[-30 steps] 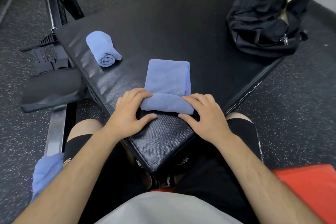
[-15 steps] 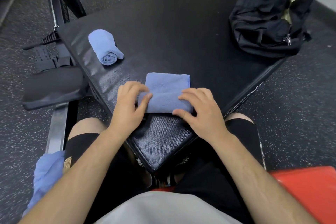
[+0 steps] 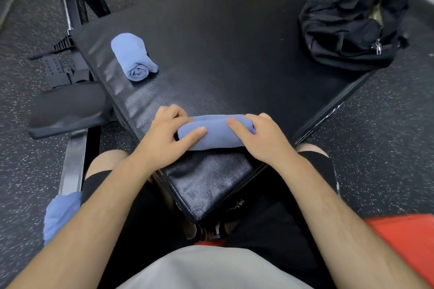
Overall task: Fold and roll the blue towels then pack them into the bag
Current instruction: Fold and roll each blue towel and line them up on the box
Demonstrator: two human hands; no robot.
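Gripping towel [image 3: 218,135] with left hand [image 3: 162,138] and right hand [image 3: 263,141], fingers [image 3: 171,111] curled over its ends, at desk [image 3: 223,42] near corner. Fully rolled now; earlier flat flap gone. Done roll [image 3: 133,56] left, bag [image 3: 347,19] far right.

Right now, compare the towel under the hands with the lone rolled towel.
The held towel is gripped by the left hand and right hand; the lone towel is untouched. The held towel lies crosswise near the front corner of the mat; the lone towel lies farther left, spiral end toward the camera. Both are blue and rolled.
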